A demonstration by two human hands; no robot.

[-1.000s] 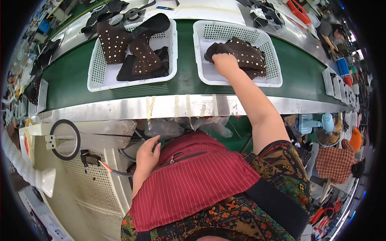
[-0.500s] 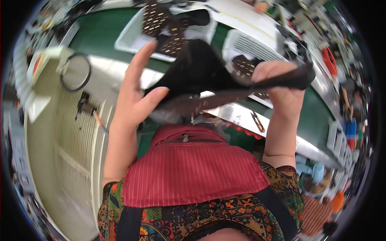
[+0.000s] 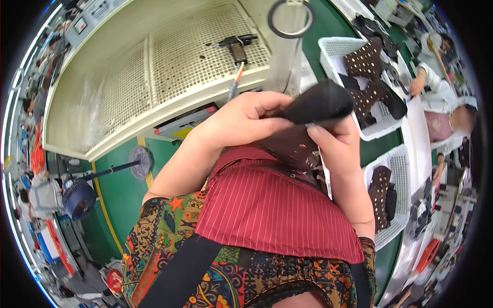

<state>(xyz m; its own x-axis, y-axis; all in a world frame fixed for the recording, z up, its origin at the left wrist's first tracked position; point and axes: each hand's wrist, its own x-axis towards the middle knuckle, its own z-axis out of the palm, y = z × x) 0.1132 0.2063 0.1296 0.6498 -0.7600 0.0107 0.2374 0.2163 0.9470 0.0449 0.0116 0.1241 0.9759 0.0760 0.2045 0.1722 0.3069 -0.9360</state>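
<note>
Item: 1 dark brown perforated leather shoe upper [image 3: 303, 146], chest-high, long axis left-right. Left hand [image 3: 241, 123] clasps its black end; right hand [image 3: 334, 149] pinches the perforated panel. 2 white baskets [image 3: 334, 51] rightward.

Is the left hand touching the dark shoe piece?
Touching. The head view shows the left hand with fingers wrapped onto the dark shoe piece.

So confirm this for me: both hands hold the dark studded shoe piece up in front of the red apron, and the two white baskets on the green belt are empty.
Wrong on the baskets. The head view shows both white baskets on the green belt holding dark studded pieces. The rest stands: the left hand and right hand hold the dark studded shoe piece up in front of the red apron.
</note>
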